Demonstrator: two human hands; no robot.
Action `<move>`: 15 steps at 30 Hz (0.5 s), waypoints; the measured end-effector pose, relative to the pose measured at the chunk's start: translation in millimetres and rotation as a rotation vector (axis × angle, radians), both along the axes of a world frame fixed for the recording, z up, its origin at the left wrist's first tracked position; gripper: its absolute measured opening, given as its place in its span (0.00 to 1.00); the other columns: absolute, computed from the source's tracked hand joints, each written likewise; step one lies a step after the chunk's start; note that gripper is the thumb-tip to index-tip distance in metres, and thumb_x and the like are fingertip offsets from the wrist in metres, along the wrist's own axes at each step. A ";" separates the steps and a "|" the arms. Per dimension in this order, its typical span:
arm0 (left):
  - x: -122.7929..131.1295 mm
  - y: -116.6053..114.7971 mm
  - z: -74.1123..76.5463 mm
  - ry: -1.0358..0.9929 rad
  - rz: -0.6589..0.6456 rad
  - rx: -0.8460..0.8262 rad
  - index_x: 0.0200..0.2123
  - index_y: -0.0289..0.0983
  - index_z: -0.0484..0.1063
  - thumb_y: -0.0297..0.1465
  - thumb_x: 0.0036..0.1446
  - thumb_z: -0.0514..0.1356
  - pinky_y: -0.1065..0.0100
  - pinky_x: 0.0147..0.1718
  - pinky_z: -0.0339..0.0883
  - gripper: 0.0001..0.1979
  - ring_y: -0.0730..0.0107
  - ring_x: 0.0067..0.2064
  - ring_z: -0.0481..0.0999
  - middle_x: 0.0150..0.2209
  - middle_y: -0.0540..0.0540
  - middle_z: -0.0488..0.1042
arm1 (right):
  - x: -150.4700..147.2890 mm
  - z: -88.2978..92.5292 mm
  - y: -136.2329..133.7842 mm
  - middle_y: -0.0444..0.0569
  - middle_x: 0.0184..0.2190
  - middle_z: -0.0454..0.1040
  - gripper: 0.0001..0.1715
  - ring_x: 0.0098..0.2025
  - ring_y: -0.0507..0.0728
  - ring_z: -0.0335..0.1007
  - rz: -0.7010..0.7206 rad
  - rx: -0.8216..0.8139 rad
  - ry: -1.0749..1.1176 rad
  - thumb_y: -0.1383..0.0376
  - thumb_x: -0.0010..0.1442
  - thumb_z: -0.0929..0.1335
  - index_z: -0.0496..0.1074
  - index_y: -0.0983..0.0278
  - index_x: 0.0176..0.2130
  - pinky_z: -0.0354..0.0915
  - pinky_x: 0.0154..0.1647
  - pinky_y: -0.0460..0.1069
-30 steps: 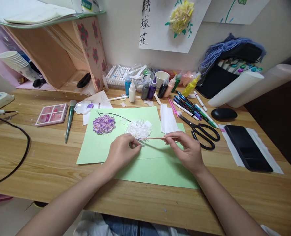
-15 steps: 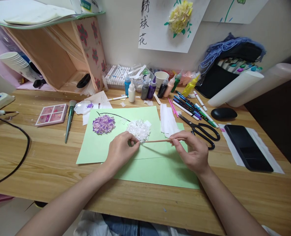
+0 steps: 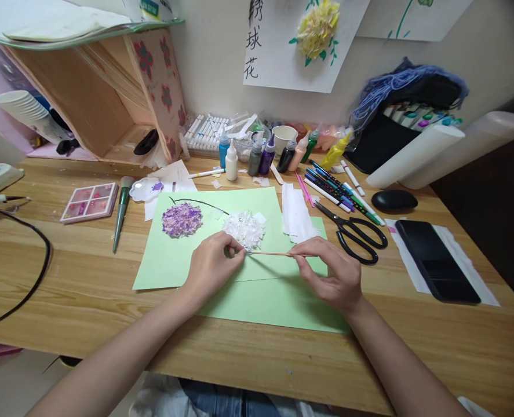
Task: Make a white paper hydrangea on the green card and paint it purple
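Note:
My right hand (image 3: 328, 269) pinches a thin wooden stick (image 3: 270, 253) that lies nearly level. The stick's far end meets the fingertips of my left hand (image 3: 215, 260), which are pressed together at the lower edge of a white paper-petal flower (image 3: 244, 230). Whatever sits between those left fingertips is too small to make out. Both the white flower and a purple petal flower (image 3: 182, 220) are on a light green paper (image 3: 161, 269). A dark curved line (image 3: 202, 202) is drawn above them. Another green sheet (image 3: 278, 310) lies under my right hand.
Black scissors (image 3: 361, 234), white paper strips (image 3: 298, 214) and several pens (image 3: 337, 188) are at the right, with a phone (image 3: 439, 260) and a mouse (image 3: 394, 201) farther over. Paint bottles (image 3: 268, 156) line the back. A makeup brush (image 3: 121, 214) and palette (image 3: 89, 202) lie left.
My right hand has shifted slightly left and down along with the stick, away from the scissors' handles. The left fingertips stay by the white flower.

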State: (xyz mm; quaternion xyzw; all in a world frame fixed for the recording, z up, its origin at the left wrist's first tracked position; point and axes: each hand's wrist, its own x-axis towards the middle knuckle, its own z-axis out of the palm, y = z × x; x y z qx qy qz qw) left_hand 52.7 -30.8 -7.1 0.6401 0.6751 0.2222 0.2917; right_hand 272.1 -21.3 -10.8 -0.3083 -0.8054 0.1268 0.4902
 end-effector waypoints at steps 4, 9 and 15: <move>-0.1 1.4 0.7 0.020 -0.002 -0.010 0.27 0.40 0.75 0.32 0.51 0.59 0.68 0.29 0.57 0.05 0.69 0.32 0.71 0.28 0.51 0.74 | -0.9 -1.6 0.3 0.47 0.26 0.77 0.12 0.28 0.55 0.75 -0.029 0.015 -0.029 0.76 0.57 0.67 0.72 0.61 0.38 0.71 0.29 0.50; -1.4 0.8 -0.1 0.046 -0.026 0.008 0.27 0.40 0.73 0.33 0.51 0.60 0.69 0.28 0.56 0.05 0.70 0.32 0.71 0.29 0.51 0.73 | -1.8 -1.4 1.0 0.47 0.26 0.77 0.11 0.28 0.55 0.75 -0.047 0.021 -0.057 0.75 0.57 0.67 0.72 0.62 0.38 0.70 0.29 0.50; -2.1 -1.7 2.6 0.132 -0.075 -0.019 0.21 0.39 0.65 0.36 0.50 0.61 0.70 0.26 0.53 0.11 0.70 0.29 0.69 0.27 0.52 0.73 | -2.9 -1.6 1.1 0.46 0.26 0.77 0.10 0.28 0.56 0.75 -0.090 0.015 -0.057 0.74 0.58 0.66 0.72 0.61 0.38 0.71 0.30 0.50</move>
